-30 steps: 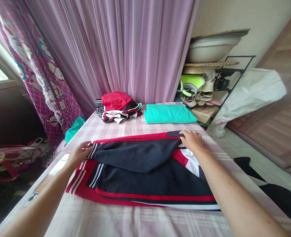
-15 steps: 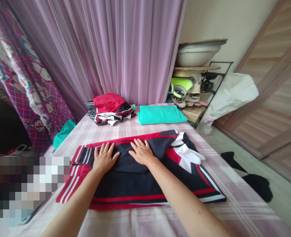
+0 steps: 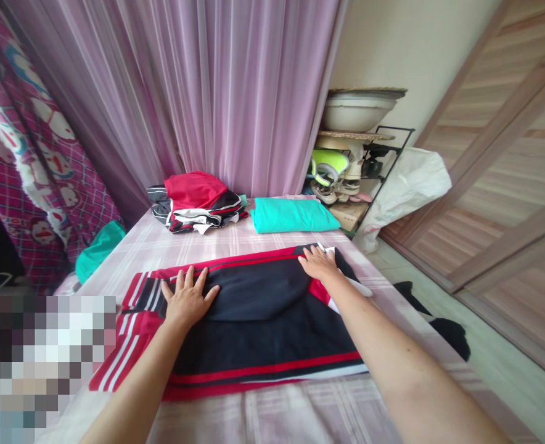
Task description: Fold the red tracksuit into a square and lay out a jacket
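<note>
A dark navy jacket with red edging, a white collar and striped red cuffs lies folded flat on the cloth-covered surface in front of me. My left hand rests on its left part beside the striped cuffs, fingers spread and palm down. At the far right, by the collar, my right hand lies on the jacket with its fingers stretched towards the far edge. Its forearm covers part of the white collar and the right end. Neither hand grips anything.
Behind the jacket sit a rumpled pile of red and black clothes and a folded turquoise cloth. A shoe rack with a large basin stands beyond, near a white bag. Purple curtains hang at the back.
My right hand has slid right across the jacket from its middle to the collar end. My left hand stays by the cuffs. The view has turned slightly right.
</note>
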### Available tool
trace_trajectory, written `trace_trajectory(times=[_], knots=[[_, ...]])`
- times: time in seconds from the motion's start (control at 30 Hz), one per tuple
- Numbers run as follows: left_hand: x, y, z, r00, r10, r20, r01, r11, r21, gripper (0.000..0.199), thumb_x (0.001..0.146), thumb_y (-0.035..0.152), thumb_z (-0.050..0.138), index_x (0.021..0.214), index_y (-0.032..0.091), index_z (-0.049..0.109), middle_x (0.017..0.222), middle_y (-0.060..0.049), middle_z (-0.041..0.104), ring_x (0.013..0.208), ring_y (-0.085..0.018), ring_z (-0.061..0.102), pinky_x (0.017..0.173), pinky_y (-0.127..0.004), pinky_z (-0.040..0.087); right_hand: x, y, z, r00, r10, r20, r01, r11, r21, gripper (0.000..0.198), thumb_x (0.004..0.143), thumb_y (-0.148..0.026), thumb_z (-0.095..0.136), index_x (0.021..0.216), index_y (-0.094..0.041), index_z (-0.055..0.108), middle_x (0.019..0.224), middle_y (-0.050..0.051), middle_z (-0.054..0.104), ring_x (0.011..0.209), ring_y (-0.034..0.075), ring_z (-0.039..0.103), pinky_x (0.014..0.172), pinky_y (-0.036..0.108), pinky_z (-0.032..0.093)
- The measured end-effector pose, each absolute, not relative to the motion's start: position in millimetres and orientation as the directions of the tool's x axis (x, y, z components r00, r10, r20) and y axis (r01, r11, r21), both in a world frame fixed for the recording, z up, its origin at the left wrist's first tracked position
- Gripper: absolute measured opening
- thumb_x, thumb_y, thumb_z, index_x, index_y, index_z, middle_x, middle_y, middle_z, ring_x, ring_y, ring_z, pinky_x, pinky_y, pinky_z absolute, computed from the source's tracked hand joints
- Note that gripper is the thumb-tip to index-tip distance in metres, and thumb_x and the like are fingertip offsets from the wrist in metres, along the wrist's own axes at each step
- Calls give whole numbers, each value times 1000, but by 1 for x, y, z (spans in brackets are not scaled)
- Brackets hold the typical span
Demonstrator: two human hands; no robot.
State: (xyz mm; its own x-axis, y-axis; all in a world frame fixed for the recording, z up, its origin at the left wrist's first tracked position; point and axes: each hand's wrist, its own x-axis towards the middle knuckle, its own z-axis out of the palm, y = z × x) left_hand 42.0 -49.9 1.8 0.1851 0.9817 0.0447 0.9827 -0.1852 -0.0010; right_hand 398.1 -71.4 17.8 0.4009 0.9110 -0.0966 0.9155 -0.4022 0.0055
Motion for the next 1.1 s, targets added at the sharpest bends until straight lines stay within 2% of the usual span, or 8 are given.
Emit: trace_trajectory(times=[0.13, 0.27, 0.4, 0.67, 0.77, 0.87, 0.97, 1.1], knots=[[43, -49, 1, 178, 983, 49, 984, -179, 14, 69, 92, 63, 31, 152, 31, 30, 160, -12, 27, 148, -37, 19, 111, -71, 7, 332, -60, 29, 242, 969, 43, 966, -236, -109, 60, 99, -46, 19, 154, -23, 26, 162, 9, 22, 148, 25, 16, 117, 55, 7], [43, -49, 1, 186, 981, 49, 982, -187, 21, 68, 92, 63, 32, 152, 31, 31, 160, -12, 27, 148, -37, 19, 111, -71, 7, 282, -55, 22, -50, 996, -71, 978, 34, -206, 61, 99, -52, 16, 154, -28, 27, 162, 4, 22, 149, 21, 15, 118, 52, 6], [43, -49, 2, 181, 983, 44, 983, -182, 22, 68, 92, 63, 31, 152, 32, 31, 161, -11, 26, 148, -36, 18, 112, -70, 5, 315, -60, 10, 121, 979, -164, 974, -149, -168, 63, 98, -51, 15, 155, -26, 26, 163, 5, 19, 149, 21, 12, 118, 50, 7], [43, -52, 0, 197, 980, 39, 976, -200, 85, 72, 90, 68, 29, 152, 30, 31, 161, -14, 26, 148, -37, 17, 112, -71, 2, 384, -68, 12, 383, 917, -114, 923, -385, 5, 60, 99, -44, 19, 152, -20, 34, 160, 11, 28, 146, 25, 24, 116, 55, 14], [42, -52, -1, 196, 980, 38, 974, -199, 109, 73, 90, 69, 30, 151, 31, 32, 160, -13, 26, 148, -38, 17, 112, -71, 1, 341, -70, 25, 328, 945, -20, 944, -328, -22, 58, 99, -42, 23, 151, -20, 35, 159, 13, 29, 146, 28, 23, 115, 58, 14], [42, -53, 0, 198, 979, 48, 972, -202, 123, 72, 89, 69, 30, 151, 31, 33, 161, -11, 26, 148, -38, 17, 112, -71, 1, 285, -85, 27, 94, 988, 122, 992, -83, -94, 57, 100, -44, 23, 153, -25, 32, 160, 9, 27, 147, 26, 20, 116, 55, 11], [42, -54, 2, 200, 979, 45, 970, -204, 132, 72, 90, 69, 30, 151, 31, 33, 161, -11, 26, 148, -38, 15, 112, -71, 1, 257, -110, 12, -115, 992, 59, 986, 121, -113, 56, 99, -49, 26, 151, -28, 35, 160, 7, 29, 147, 24, 22, 118, 52, 11], [41, -52, 0, 205, 978, 38, 967, -208, 144, 72, 89, 69, 31, 151, 31, 34, 161, -12, 26, 148, -38, 15, 112, -72, 1, 279, -135, -8, -16, 1000, 12, 997, 17, -70, 55, 99, -46, 29, 150, -27, 37, 159, 7, 32, 146, 23, 24, 118, 51, 12]])
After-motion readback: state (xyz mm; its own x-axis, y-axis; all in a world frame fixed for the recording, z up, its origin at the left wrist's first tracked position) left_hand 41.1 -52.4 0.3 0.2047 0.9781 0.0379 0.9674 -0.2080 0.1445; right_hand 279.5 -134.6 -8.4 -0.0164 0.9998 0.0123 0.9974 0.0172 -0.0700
